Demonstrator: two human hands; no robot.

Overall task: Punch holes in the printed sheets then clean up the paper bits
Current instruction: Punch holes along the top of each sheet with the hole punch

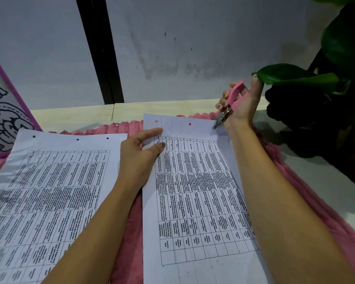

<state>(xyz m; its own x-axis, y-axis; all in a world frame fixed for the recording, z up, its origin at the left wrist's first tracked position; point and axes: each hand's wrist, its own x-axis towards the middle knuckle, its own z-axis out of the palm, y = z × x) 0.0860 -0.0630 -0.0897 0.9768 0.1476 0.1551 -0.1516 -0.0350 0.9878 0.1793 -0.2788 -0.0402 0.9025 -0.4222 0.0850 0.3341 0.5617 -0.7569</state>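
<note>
Far L at 9 o'clock: a purple-edged board [2, 111] w/ a black line drawing leans at the table edge. At 8 o'clock lies the left printed sheet [55, 181], a text table on it, w/ 3 punched holes [77, 139] along its top edge. It sits on a fuzzy pink mat [129, 232].

Centre: left hand [139, 156] lies fairly flat, fingers nearly straight. Index & thumb press down the top-left edge of the right printed sheet [197, 191], gripping nothing.

That sheet runs from centre to 5 o'clock, w/ 2 holes [190, 124] near its top edge.

At 2 o'clock: right hand [242, 105] has fingers curled round a pink hole punch [232, 97]. The punch's metal nose is at the sheet's top-right corner; it prob. has paper between it, but that's hard to tell.

Far R, 2–3 o'clock: dark green plant leaves [291, 75], one touching the right thumb tip.
</note>
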